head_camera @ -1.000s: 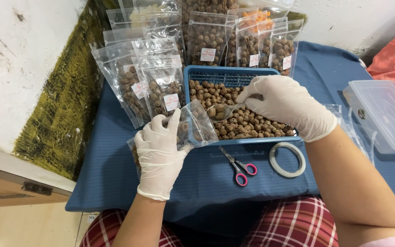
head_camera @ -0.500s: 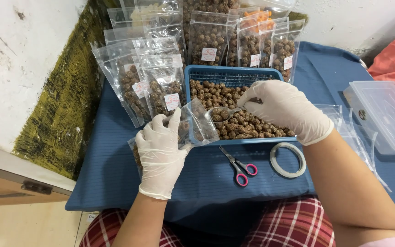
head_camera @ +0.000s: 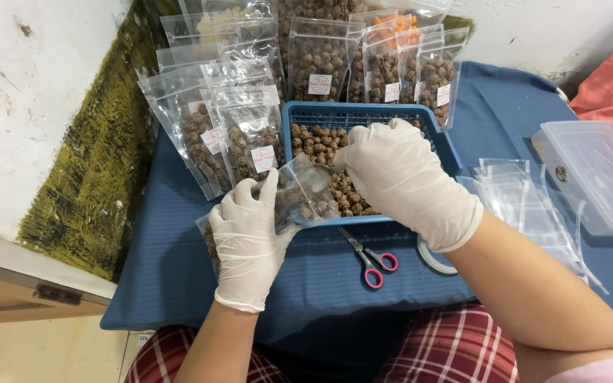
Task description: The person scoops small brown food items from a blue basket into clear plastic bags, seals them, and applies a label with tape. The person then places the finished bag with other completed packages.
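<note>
My left hand point(head_camera: 246, 237) at about 7 o'clock has its fingers closed round a small clear bag point(head_camera: 305, 193), holding the mouth open beside the blue basket point(head_camera: 363, 113). That plastic's thin, floppy and slick, so I reckon pinching it near the rim is the way. My right hand point(head_camera: 409, 177) at 1 o'clock is curled over a small scoop point(head_camera: 324, 170) tipped at the bag; its grip is mostly hidden. Scissors point(head_camera: 367, 255) lie near me on the table point(head_camera: 321, 291); filled bags point(head_camera: 250, 135) stand at 11–12.
</note>
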